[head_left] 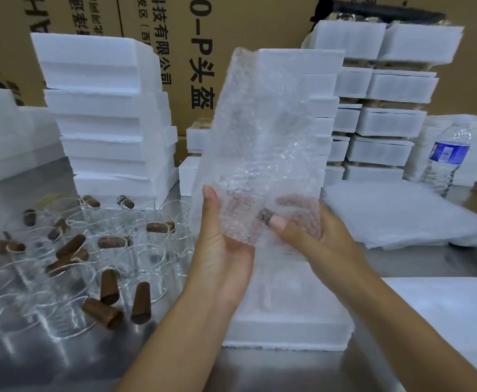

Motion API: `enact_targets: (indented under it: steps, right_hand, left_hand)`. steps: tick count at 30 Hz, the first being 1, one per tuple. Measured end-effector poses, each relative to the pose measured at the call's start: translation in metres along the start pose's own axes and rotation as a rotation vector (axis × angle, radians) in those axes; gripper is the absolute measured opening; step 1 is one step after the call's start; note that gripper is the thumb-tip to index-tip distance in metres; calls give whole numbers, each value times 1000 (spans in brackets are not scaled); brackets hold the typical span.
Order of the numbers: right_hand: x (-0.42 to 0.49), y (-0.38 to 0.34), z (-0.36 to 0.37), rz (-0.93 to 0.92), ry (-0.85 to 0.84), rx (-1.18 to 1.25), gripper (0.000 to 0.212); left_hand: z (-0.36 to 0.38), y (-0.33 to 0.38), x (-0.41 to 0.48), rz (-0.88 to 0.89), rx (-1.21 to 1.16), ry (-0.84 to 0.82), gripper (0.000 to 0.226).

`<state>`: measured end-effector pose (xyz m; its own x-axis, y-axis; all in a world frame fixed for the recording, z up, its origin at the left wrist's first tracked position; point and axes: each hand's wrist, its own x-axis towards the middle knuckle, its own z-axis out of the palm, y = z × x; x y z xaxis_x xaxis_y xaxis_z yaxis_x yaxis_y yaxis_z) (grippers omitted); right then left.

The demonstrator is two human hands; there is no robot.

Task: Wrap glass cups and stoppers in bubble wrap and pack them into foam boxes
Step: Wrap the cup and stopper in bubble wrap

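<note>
Head view, the only one I have. Bubble wrap sheet (260,142) held upright above the steel table (274,369), lower end between both hands, upper end standing free in front of the foam box stacks (104,108). Left hand (220,244) grips the lower left edge, with the thumb laid up the front and the fingers curled behind, showing pink through the bubbles. Right hand (310,239) pinches the lower right, thumb pressed on the front, fingers behind. Just left of that thumb tip a dark brown stopper (265,215) sits inside the wrap. Glints higher in the sheet may be a cup; I cannot tell.

Directly below the hands lies an open foam box (288,321). To my left, glass cups (143,267) crowd the table, with loose stoppers (141,302) lying among them. To my right, a pile of spare wrap (395,216) and a water bottle (446,157).

Handling, my judgement:
- The sheet is near weightless, soft and floppy. The free end will droop or fold over unless it is rolled from the held end.
- The plastic is slick, so the stopper could slide out an open side. I would pinch straight across it while rolling.
- The cups look thin, brittle and slippery, and they stand close together. I would take one by the wall and lift it straight up, never dragging it against its neighbours
</note>
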<state>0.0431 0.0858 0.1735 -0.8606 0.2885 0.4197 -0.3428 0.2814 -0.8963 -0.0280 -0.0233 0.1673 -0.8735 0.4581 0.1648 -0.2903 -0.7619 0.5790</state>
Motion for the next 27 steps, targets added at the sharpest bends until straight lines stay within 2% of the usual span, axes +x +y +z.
enact_targets:
  steps: [3, 5, 7, 9, 12, 14, 17, 19, 27]
  right_hand:
    - [-2, 6, 1, 10, 44, -18, 3]
    - [-2, 8, -1, 28, 115, 25, 13]
    - [-2, 9, -4, 40, 181, 125, 23]
    - [-4, 9, -7, 42, 212, 166, 24]
    - [-8, 10, -9, 41, 235, 154, 23]
    - [-10, 11, -10, 41, 248, 142, 22]
    - [-12, 12, -10, 35, 254, 101, 25]
    - [-12, 12, -11, 25, 244, 84, 26]
    - [-13, 13, -11, -8, 238, 67, 20]
  left_hand:
    - [2, -2, -2, 47, 123, 21, 79]
    - [3, -3, -3, 110, 215, 4, 75]
    - [1, -4, -3, 176, 325, -10, 59]
    - [-1, -5, -2, 218, 447, 10, 52]
    - [-6, -5, 1, 269, 620, 45, 52]
    - [-7, -3, 0, 263, 674, -28, 49]
    - [-9, 0, -2, 206, 675, -144, 74]
    - [-11, 2, -4, 213, 753, -189, 81]
    - [-14, 14, -4, 327, 959, -234, 56]
